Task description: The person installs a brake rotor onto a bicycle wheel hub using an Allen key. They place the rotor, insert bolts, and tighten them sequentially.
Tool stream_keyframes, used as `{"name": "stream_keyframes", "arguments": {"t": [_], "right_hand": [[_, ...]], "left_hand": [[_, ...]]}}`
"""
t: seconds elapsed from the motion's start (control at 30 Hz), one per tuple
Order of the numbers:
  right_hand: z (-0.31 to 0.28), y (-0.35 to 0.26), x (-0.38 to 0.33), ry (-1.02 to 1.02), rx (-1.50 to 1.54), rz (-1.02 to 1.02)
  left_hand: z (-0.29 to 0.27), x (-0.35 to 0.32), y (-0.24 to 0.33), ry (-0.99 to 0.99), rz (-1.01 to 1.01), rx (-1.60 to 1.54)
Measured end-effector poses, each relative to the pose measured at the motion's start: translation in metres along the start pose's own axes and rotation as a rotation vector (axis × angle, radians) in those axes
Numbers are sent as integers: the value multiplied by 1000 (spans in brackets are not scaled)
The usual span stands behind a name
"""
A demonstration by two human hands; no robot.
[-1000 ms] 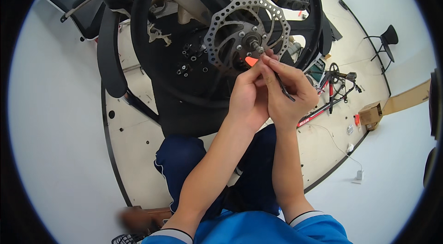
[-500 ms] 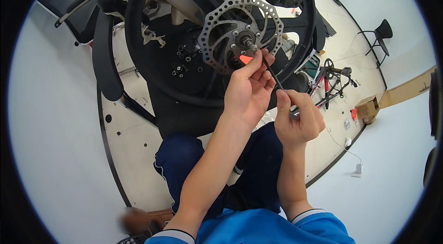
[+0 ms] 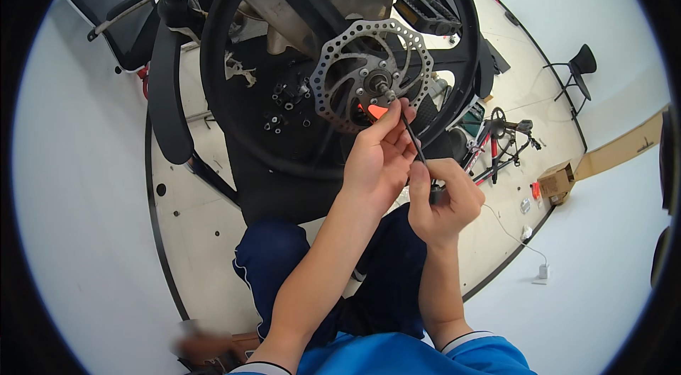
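My left hand (image 3: 376, 155) is closed, thumb and fingertips pinching the upper end of a thin black rod (image 3: 414, 139) just below the wheel's threaded axle (image 3: 384, 88). My right hand (image 3: 447, 201) grips the rod's lower end between thumb and bent index finger. A dark piece shows inside that hand, mostly hidden by the fingers. Behind the hands, a silver perforated brake disc (image 3: 320, 93) is bolted to the hub of a black spoked wheel (image 3: 213, 105). An orange-red patch (image 3: 378, 112) shows beside my left thumb, near the hub.
The wheel lies over a black chair seat (image 3: 277, 198) holding several small nuts and metal parts (image 3: 289, 95). A black pedal (image 3: 428, 15) is at the wheel's upper right. A chair armrest (image 3: 169, 102) stands left. A bicycle frame (image 3: 494, 144) and cardboard box (image 3: 557, 181) are on the right-hand floor.
The view has shifted, so the wheel and chair sit lower. My right hand has come slightly left, closer to my left hand, and the rod stands a little steeper. Both hands keep their hold.
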State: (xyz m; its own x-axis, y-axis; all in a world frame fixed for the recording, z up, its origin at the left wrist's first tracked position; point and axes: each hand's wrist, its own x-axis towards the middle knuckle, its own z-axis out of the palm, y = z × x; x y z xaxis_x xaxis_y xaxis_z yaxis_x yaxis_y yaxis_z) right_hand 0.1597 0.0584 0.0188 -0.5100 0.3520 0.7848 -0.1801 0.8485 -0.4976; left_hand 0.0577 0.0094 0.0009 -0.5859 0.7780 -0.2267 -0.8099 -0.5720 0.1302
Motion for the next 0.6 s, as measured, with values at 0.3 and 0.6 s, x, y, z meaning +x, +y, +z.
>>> {"name": "stream_keyframes", "arguments": {"t": [0.3,0.6], "right_hand": [[-39,3,22,-364,-224,-467],[-20,58,84,-412,-165,-412]], "left_hand": [[-18,-4,-1,-305,-397,117],[-24,-11,-18,-48,-277,146]]}}
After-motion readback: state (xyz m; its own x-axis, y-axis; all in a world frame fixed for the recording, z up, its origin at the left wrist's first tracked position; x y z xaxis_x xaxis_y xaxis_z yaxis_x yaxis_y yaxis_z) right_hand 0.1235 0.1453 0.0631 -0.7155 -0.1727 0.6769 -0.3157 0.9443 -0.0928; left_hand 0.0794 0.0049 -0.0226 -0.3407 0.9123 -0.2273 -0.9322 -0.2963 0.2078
